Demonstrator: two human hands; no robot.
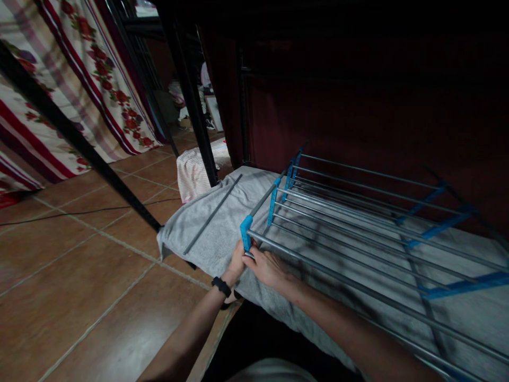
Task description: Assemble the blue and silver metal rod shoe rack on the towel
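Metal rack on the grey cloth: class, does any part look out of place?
Yes. One loose grey rod lies by itself on the grey cloth, apart from the rack whose blue corner joint both hands grip.

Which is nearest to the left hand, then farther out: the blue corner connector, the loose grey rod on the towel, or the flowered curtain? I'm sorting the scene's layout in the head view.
From the left hand:
1. Blue corner connector, touching it, just above the fingers.
2. Loose grey rod, lying on the grey towel, up and left.
3. Flowered curtain, far upper left, across the tiled floor.
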